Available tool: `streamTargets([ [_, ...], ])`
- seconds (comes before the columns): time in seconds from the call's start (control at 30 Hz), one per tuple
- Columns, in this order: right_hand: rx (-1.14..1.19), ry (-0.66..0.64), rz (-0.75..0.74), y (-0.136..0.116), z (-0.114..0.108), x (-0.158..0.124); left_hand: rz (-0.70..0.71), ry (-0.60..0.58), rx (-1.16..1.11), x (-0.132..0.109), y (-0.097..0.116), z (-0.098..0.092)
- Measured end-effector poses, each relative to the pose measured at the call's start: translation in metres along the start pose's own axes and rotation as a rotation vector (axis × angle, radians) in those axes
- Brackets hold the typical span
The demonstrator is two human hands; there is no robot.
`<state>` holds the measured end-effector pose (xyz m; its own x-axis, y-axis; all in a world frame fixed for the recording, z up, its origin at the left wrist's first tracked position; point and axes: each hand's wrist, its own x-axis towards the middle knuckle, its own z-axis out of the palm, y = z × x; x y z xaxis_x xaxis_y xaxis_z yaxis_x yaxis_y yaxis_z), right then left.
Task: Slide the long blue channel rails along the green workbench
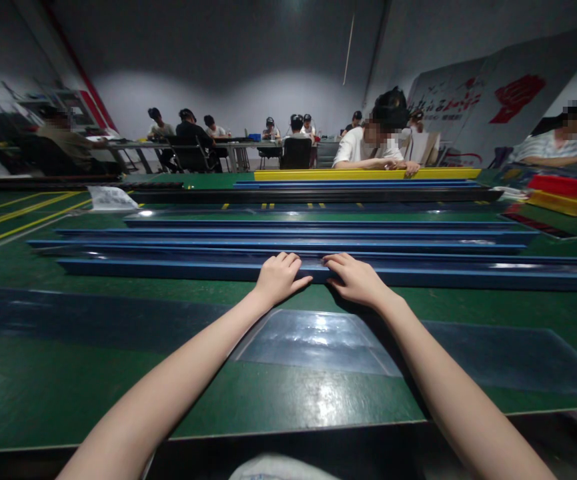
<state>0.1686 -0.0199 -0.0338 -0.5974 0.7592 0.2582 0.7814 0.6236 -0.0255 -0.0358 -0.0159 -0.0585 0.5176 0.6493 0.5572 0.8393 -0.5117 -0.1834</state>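
Observation:
Both hands rest side by side on the nearest long blue channel strip [178, 269], which lies crosswise on the green table. My left hand [280, 277] has its fingers over the strip and its thumb along the near wall. A short gap to the right, my right hand [354, 276] grips the same strip, fingers bent over it and thumb at the near side. What the fingertips touch inside the channel is partly hidden; shiny clear film seems to lie in it. Just beyond lie several more blue strips [398, 247], roughly parallel.
A clear plastic sheet [318, 333] lies flat before me on the green table [208, 407]. Farther back are a black strip [318, 195] and a yellow strip [298, 175], with a co-worker's hand [411, 168] on the yellow one. Red [563, 186] and yellow trays [565, 203] stand right.

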Motion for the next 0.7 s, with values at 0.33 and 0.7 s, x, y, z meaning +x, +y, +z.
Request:
streamTargets([
  [0.33, 0.014, -0.004, 0.003, -0.0007, -0.0015, -0.0003, -0.002, -0.003, -0.019, -0.0002, -0.0001, 0.0002],
  [0.7, -0.009, 0.005, -0.001, -0.0006, -0.0003, -0.0001, -0.001, -0.007, -0.009, -0.0001, 0.0001, 0.0001],
])
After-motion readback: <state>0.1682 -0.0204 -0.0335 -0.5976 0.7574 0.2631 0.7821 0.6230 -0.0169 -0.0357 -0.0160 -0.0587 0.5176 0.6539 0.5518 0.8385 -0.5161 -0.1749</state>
